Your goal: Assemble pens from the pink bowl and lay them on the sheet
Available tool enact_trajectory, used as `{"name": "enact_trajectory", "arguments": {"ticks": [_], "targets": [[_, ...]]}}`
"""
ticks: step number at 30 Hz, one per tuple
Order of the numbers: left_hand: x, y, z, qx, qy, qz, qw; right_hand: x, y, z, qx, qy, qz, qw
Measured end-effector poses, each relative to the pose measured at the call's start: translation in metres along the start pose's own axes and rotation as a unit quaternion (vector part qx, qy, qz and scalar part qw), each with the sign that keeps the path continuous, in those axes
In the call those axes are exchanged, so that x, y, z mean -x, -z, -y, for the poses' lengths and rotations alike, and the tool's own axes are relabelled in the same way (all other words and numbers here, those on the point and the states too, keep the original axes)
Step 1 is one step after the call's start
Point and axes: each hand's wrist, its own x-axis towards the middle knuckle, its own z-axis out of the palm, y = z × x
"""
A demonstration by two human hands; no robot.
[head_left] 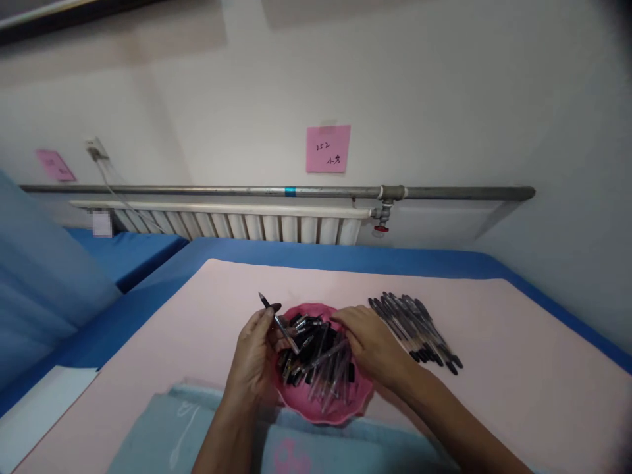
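In the middle, a pink scalloped bowl (330, 413) is heaped with loose pen parts: clear barrels (328, 382) and black caps (291, 376). My left hand (253, 349) is at the bowl's left rim, its thumb and fingers closed on a pen (280, 324) that slants up to the left with its tip bare. A small dark piece shows beside that pen near the thumb. Over the bowl's right side, my right hand (368, 339) bends its fingers down among the parts. Whatever those fingertips grip is hidden.
Several capped black pens (415, 329) lie in a slanted row to the right of the bowl, on a pink sheet (494, 342) over a blue bed (419, 260). Light-blue cloth (197, 428) is in front. Behind stand a radiator (291, 227) and a pipe (222, 191).
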Motion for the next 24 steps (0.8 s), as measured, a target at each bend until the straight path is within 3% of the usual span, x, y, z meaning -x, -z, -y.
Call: {"name": "enact_trajectory", "arguments": {"ticks": [6, 11, 16, 24], "targets": [[0.002, -0.002, 0.002, -0.021, 0.017, -0.002, 1.000, -0.009, -0.016, -0.005, 0.045, 0.047, 0.073, 0.995], [0.001, 0.000, 0.002, -0.036, 0.034, 0.007, 0.999, -0.003, 0.006, -0.012, 0.070, 0.023, 0.067, 0.995], [0.001, 0.000, 0.002, -0.046, 0.037, 0.007, 0.998, 0.004, 0.026, -0.007, 0.090, 0.041, 0.130, 0.987], [0.004, -0.002, 0.001, -0.059, 0.045, 0.006, 0.997, 0.011, -0.001, 0.000, 0.109, 0.086, 0.130, 0.982]]}}
